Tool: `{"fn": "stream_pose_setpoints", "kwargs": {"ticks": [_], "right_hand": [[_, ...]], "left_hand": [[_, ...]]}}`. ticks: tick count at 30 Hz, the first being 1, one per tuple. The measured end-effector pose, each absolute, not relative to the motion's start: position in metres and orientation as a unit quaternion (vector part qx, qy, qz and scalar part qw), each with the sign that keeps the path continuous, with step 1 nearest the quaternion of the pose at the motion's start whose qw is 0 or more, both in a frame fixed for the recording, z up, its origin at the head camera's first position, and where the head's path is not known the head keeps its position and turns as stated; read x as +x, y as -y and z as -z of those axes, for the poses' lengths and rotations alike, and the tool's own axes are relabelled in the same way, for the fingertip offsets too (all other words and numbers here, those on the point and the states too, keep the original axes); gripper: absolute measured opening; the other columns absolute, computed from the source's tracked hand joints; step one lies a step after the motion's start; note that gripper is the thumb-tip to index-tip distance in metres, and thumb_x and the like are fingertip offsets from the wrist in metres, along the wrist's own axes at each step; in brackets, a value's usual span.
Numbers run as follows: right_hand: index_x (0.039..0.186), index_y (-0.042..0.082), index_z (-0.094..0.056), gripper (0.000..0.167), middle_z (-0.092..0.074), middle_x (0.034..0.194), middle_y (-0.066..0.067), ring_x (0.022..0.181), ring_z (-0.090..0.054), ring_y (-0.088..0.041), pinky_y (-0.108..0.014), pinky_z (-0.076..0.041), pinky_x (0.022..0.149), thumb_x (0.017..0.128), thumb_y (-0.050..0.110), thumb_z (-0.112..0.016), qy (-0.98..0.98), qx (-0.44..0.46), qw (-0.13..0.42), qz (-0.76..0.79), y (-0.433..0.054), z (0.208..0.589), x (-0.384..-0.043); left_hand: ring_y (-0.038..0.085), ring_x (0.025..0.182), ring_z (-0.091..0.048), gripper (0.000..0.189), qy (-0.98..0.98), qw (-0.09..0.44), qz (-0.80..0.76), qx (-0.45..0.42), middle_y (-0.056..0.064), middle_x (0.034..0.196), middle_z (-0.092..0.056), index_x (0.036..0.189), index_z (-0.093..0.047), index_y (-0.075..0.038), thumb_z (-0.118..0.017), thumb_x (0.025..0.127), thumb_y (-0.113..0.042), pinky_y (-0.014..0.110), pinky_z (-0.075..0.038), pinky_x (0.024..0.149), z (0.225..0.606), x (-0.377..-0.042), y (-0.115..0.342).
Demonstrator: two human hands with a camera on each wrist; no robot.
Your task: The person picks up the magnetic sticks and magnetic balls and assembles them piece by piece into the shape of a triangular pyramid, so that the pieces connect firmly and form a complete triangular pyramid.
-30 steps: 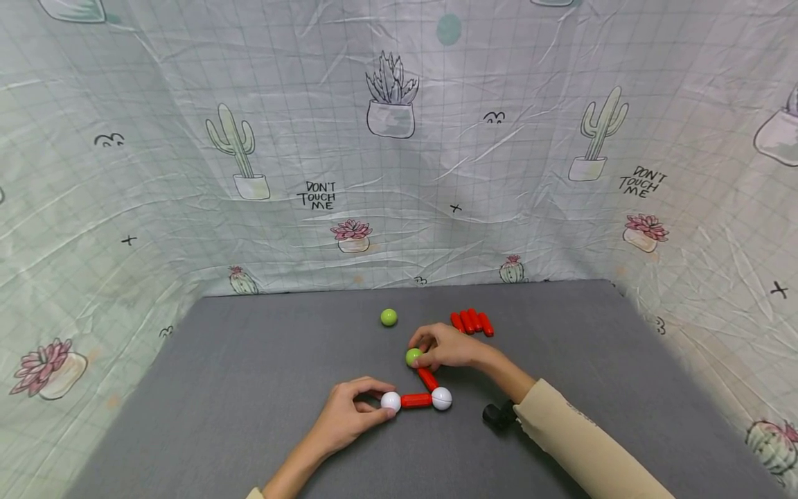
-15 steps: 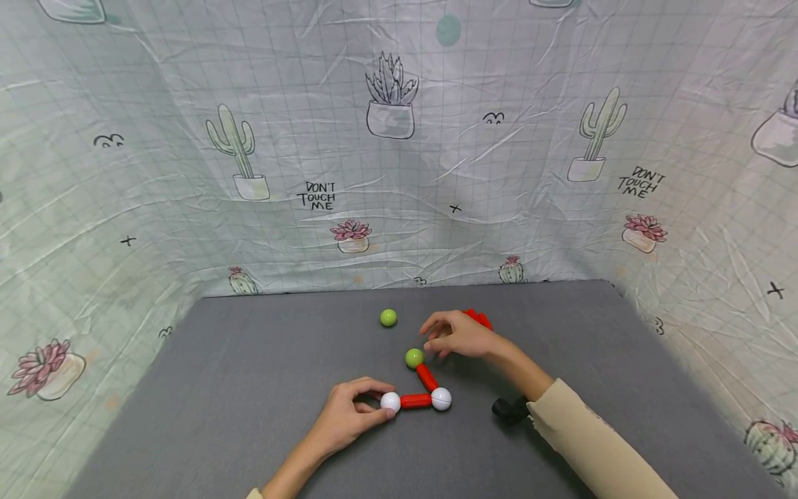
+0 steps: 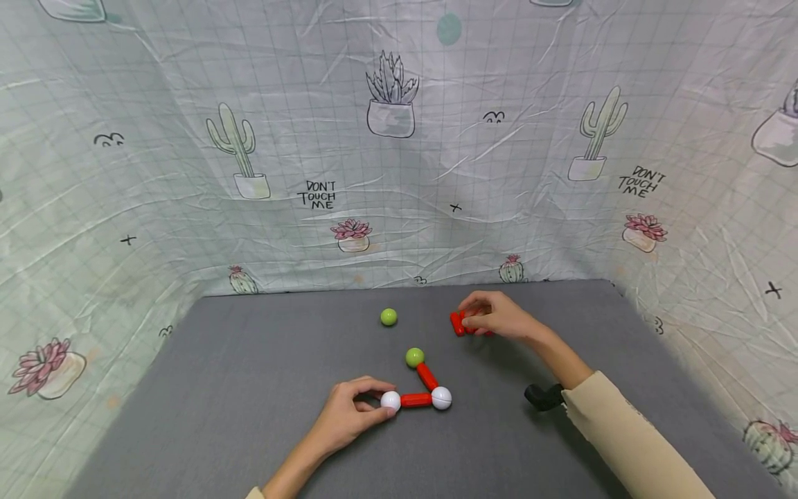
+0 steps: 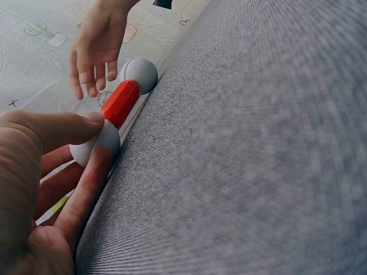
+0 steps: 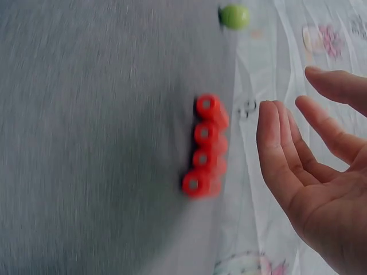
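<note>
My left hand (image 3: 349,414) pinches a white ball (image 3: 391,401) between thumb and fingers. A red ribbed rod (image 3: 416,400) joins that ball to a second white ball (image 3: 441,398). From there another red rod (image 3: 427,376) runs back and left to a green ball (image 3: 414,357); the pieces form a V on the table. My right hand (image 3: 497,315) hovers over several loose red rods (image 3: 458,324), partly hiding them in the head view. In the right wrist view its fingers are loosely bent, apart from the row of red rods (image 5: 205,134), with nothing between them.
A loose green ball (image 3: 389,317) lies on the grey table (image 3: 262,374), left of the red rods. Behind the table hangs a cloth (image 3: 436,235) printed with cacti. A black device (image 3: 544,397) sits at the right wrist, by the beige sleeve (image 3: 630,436).
My right hand has let go of the green ball at the end of the V and moved back and right to the loose red rods. The left hand keeps its pinch in place.
</note>
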State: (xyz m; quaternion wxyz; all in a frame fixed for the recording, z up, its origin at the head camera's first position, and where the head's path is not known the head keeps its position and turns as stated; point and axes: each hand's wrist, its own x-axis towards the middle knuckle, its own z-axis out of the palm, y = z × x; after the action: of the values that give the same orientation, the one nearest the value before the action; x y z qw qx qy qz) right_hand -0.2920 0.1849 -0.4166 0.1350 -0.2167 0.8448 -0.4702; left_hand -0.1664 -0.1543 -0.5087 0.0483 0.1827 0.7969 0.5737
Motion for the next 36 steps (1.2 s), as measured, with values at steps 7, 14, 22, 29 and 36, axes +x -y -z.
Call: {"fn": "stream_pose_setpoints", "kwargs": {"ticks": [7,14,22,29,36], "right_hand": [[0.129,-0.008,-0.062,0.037,-0.065,0.124,-0.028,0.102,-0.067,-0.029,-0.048,-0.061,0.087,0.097,0.011,-0.069,-0.867,-0.183,0.1,0.453,-0.207,0.421,-0.3],[0.132,-0.008,-0.061,0.042,-0.068,0.119,-0.026,0.095,-0.069,-0.023,-0.043,-0.062,0.083,0.095,0.009,-0.069,-0.891,-0.156,0.106,0.413,-0.218,0.436,-0.31],[0.134,-0.009,-0.059,0.043,-0.067,0.106,-0.021,0.086,-0.066,-0.019,-0.04,-0.062,0.078,0.095,0.006,-0.069,-0.887,-0.151,0.122,0.42,-0.222,0.447,-0.314],[0.136,-0.011,-0.057,0.045,-0.068,0.103,-0.022,0.083,-0.066,-0.02,-0.04,-0.061,0.076,0.095,0.005,-0.069,-0.878,-0.156,0.13,0.434,-0.223,0.451,-0.318],[0.136,-0.01,-0.057,0.045,-0.068,0.107,-0.022,0.085,-0.065,-0.019,-0.037,-0.06,0.077,0.094,0.002,-0.066,-0.877,-0.151,0.14,0.433,-0.224,0.454,-0.321]], "left_hand": [[0.006,0.075,-0.07,0.034,-0.797,0.038,-0.572,0.19,0.007,0.112,-0.075,0.116,-0.077,-0.013,-0.087,0.084,-0.021,0.022,-0.059,0.066,0.51,-0.166,0.156],[0.007,0.066,-0.07,0.034,-0.795,0.043,-0.573,0.192,0.008,0.111,-0.075,0.117,-0.077,-0.013,-0.086,0.085,-0.023,0.021,-0.058,0.064,0.51,-0.166,0.156],[0.006,0.064,-0.068,0.034,-0.797,0.05,-0.572,0.187,0.008,0.112,-0.075,0.117,-0.077,-0.014,-0.086,0.085,-0.022,0.02,-0.057,0.062,0.509,-0.165,0.155],[0.006,0.066,-0.069,0.034,-0.795,0.046,-0.573,0.191,0.008,0.112,-0.075,0.117,-0.077,-0.013,-0.086,0.086,-0.022,0.021,-0.058,0.063,0.507,-0.166,0.155],[0.007,0.066,-0.07,0.034,-0.794,0.048,-0.575,0.19,0.009,0.113,-0.075,0.117,-0.077,-0.013,-0.086,0.086,-0.021,0.021,-0.057,0.063,0.508,-0.166,0.154]]}}
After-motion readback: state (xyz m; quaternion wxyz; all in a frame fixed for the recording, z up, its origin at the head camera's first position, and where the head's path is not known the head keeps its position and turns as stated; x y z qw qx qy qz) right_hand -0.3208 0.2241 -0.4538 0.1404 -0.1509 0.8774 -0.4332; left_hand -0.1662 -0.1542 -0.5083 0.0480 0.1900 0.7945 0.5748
